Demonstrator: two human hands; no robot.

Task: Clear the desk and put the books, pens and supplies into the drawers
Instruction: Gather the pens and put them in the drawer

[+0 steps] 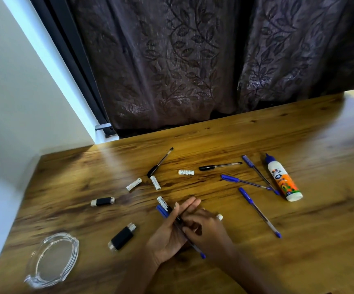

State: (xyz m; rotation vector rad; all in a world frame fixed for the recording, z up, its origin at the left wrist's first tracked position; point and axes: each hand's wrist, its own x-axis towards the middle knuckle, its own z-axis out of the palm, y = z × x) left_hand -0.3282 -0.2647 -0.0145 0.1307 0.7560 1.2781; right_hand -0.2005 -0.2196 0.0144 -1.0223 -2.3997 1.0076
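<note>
Closest to me on the desk (299,251), my left hand (167,238) lies palm up with its thumb clamped over two held pens (198,251), and my right hand (208,228) curls its fingers round them. Left of my hands sit a glass dish (51,259) and two black sticks (122,237). Farther off lie white batteries (186,172), loose blue pens (259,212), black pens (219,165) and a glue bottle (284,179), before a dark curtain (193,60).

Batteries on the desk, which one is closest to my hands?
The battery lying beside the caps of the held pens, just beyond the left hand; the other three lie farther back.
</note>
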